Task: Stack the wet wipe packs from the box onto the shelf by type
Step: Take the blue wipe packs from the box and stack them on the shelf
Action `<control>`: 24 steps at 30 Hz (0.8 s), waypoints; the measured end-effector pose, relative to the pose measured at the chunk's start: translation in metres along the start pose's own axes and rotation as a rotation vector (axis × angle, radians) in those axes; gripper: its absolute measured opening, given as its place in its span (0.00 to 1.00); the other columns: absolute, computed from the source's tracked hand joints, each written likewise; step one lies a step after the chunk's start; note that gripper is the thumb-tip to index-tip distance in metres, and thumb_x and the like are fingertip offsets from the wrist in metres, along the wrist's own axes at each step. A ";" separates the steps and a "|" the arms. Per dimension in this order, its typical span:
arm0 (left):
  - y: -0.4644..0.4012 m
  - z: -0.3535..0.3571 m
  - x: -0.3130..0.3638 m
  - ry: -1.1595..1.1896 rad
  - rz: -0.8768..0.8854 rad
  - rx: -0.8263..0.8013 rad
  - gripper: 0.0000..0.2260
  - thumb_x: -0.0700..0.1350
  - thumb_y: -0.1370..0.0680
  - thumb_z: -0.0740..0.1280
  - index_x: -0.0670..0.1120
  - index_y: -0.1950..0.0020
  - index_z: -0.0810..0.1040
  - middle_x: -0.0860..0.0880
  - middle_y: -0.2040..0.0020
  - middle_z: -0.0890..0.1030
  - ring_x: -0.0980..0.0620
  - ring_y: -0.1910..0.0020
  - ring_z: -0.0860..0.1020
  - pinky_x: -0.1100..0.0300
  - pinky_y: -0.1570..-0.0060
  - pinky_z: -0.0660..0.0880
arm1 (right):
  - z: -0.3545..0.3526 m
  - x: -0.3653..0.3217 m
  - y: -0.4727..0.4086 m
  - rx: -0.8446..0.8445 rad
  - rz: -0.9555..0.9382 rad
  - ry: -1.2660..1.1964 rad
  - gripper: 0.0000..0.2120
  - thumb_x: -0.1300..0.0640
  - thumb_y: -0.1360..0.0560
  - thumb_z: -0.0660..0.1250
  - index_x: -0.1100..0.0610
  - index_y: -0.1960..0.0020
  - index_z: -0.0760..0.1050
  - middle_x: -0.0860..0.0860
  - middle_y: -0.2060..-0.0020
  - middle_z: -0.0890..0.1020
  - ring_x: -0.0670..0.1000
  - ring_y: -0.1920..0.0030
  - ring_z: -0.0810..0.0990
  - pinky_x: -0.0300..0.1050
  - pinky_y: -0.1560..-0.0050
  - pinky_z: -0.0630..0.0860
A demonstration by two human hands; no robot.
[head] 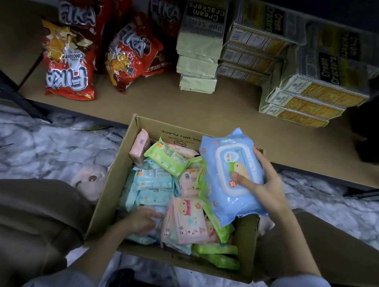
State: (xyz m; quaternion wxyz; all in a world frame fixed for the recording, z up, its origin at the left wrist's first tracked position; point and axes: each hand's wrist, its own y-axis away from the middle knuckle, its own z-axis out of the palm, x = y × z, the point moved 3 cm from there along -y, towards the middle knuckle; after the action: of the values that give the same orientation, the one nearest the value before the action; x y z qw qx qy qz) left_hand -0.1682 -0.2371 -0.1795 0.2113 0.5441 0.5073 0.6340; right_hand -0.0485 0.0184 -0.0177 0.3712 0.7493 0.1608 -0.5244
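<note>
the box (107,202) sits open on the floor just in front of the shelf (188,115), between the person's knees, and is full of small wet wipe packs in pink, green and pale blue lying mixed at all angles. the right hand (267,185) holds a large blue pack (226,172) above the box's right side, thumb across the white lid on top and fingers wrapped round the far edge. the left hand (142,219) is down inside the box near its front left corner, fingers curled onto a pale blue small pack (141,237); whether it grips or only touches, i cannot tell. the big pack looks soft and fairly heavy, its film glossy and likely slippery, sagging at the free end, so a hold across the middle by the stiff lid seems best. the small packs look light and squashy, easy to pinch by the sides. the shelf beyond the box has bare board in front of the crackers (302,87) and snack bags (72,67).
</note>
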 end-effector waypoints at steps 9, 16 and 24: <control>-0.012 -0.005 0.003 -0.244 0.128 0.163 0.18 0.31 0.22 0.55 0.39 0.34 0.70 0.40 0.33 0.71 0.44 0.34 0.69 0.60 0.40 0.66 | 0.023 0.019 -0.010 -0.060 0.049 0.025 0.36 0.55 0.40 0.79 0.44 0.35 0.71 0.39 0.44 0.78 0.44 0.44 0.79 0.47 0.42 0.77; 0.006 -0.015 -0.010 -1.003 0.191 0.119 0.28 0.49 0.21 0.60 0.53 0.24 0.51 0.52 0.23 0.48 0.46 0.24 0.49 0.50 0.28 0.54 | 0.018 0.021 -0.010 -0.041 0.041 -0.004 0.34 0.60 0.37 0.78 0.47 0.34 0.71 0.40 0.43 0.78 0.44 0.43 0.78 0.43 0.44 0.78; 0.009 -0.019 0.008 -1.286 0.263 0.187 0.24 0.37 0.23 0.62 0.54 0.30 0.66 0.44 0.26 0.53 0.37 0.30 0.57 0.49 0.32 0.63 | 0.023 0.022 -0.011 -0.052 0.031 -0.017 0.34 0.60 0.37 0.78 0.46 0.34 0.71 0.38 0.44 0.78 0.41 0.46 0.79 0.37 0.51 0.79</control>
State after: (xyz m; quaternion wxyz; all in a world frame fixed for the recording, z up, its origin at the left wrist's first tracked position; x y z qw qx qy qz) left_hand -0.1849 -0.2421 -0.1657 0.3450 0.8875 0.2624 0.1567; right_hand -0.0623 0.0059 -0.0456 0.4000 0.7372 0.1595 -0.5206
